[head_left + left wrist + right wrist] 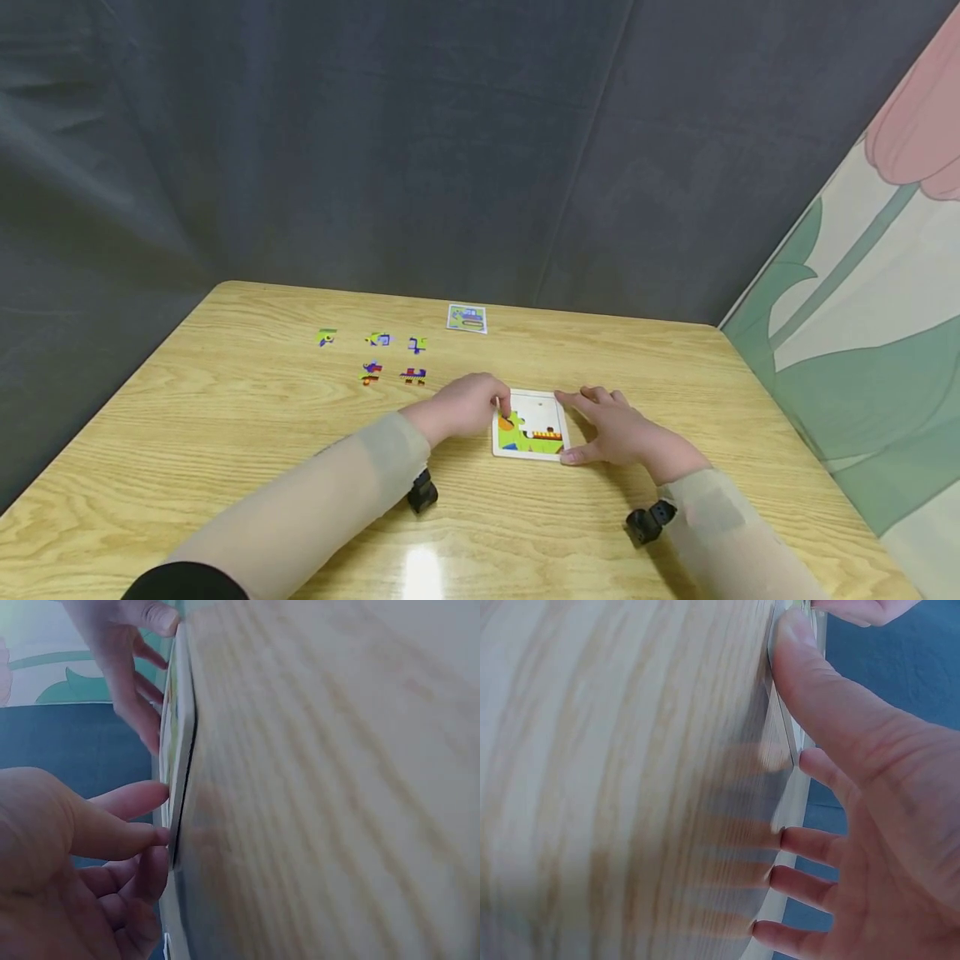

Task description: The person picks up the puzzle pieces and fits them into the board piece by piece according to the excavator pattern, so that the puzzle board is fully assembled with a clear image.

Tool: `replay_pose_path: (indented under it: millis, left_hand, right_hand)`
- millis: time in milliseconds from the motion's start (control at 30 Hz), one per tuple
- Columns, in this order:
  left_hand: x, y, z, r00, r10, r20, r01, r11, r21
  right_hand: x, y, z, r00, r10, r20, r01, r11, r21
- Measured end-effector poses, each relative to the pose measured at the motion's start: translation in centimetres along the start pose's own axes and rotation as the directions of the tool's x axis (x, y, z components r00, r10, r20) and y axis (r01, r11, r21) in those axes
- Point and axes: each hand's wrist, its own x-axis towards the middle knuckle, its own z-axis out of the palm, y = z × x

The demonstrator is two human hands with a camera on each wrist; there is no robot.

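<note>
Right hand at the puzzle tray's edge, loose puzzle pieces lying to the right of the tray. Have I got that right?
One slip: the head view shows the loose puzzle pieces to the left of the puzzle tray. The right hand is at its edge, as you say.

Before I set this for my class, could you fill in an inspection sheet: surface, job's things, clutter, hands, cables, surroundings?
Surface: wood-grain table, bright reflection near the front.
Job's things: puzzle board, partly filled; loose pieces beyond it to the left; picture card farther back.
Clutter: nothing seen.
Left hand: fingers at the board's left side; grip unclear.
Right hand: touches the board's right side.
Cables: nothing seen.
Surroundings: dark curtain behind; flower-patterned panel right.
</note>
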Motion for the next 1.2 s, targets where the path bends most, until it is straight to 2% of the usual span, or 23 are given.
replay_pose_path:
  millis: [167, 267, 333, 400, 500, 600, 700, 800, 1000, 1200]
  left_hand:
    - [-0.5, 0.0, -0.9, 1.0, 0.028, 0.009, -0.028, 0.999, -0.018]
    - [-1.4, -0.3, -2.6, 0.999, 0.038, -0.025, -0.038, 0.999, -0.03]
    - [-2.1, -1.1, -4.4, 0.997, 0.017, -0.079, -0.021, 0.999, -0.04]
    - [-2.9, -2.8, -6.5, 0.991, -0.014, -0.131, 0.006, 0.998, -0.066]
    - [-4.0, -6.3, -9.0, 0.981, -0.077, -0.176, 0.057, 0.992, -0.114]
    - [-5.1, -9.9, -10.4, 0.975, -0.154, -0.159, 0.131, 0.981, -0.146]
    - [-5.8, -12.5, -10.8, 0.969, -0.218, -0.116, 0.201, 0.97, -0.137]
    - [-6.1, -13.6, -10.8, 0.966, -0.251, -0.068, 0.242, 0.963, -0.119]
    - [-6.2, -13.6, -10.2, 0.969, -0.247, -0.025, 0.244, 0.965, -0.098]
    - [-6.2, -13.1, -9.9, 0.969, -0.241, -0.046, 0.237, 0.968, -0.083]
  right_hand:
    - [0.0, 0.1, 0.0, 1.0, -0.009, -0.006, 0.009, 1.0, -0.008]
    - [0.0, 0.2, 0.1, 1.0, -0.024, -0.013, 0.024, 1.0, -0.013]
    - [-0.1, 0.3, 0.1, 0.999, -0.03, -0.019, 0.029, 0.999, -0.013]
    - [-0.1, 0.3, 0.1, 1.0, -0.024, -0.02, 0.024, 1.0, -0.009]
    - [-0.2, 0.4, 0.1, 1.0, 0.0, -0.012, 0.0, 1.0, -0.005]
    - [-0.4, 0.5, 0.1, 1.0, 0.018, -0.003, -0.018, 1.0, -0.004]
    - [-0.4, 0.6, 0.1, 1.0, 0.017, -0.003, -0.017, 1.0, 0.001]
    - [-0.4, 0.7, 0.1, 1.0, 0.012, -0.005, -0.012, 1.0, 0.004]
    - [-0.3, 0.7, 0.1, 1.0, 0.019, 0.0, -0.019, 1.0, 0.008]
    - [-0.2, 0.5, 0.2, 1.0, 0.021, -0.001, -0.021, 1.0, 0.009]
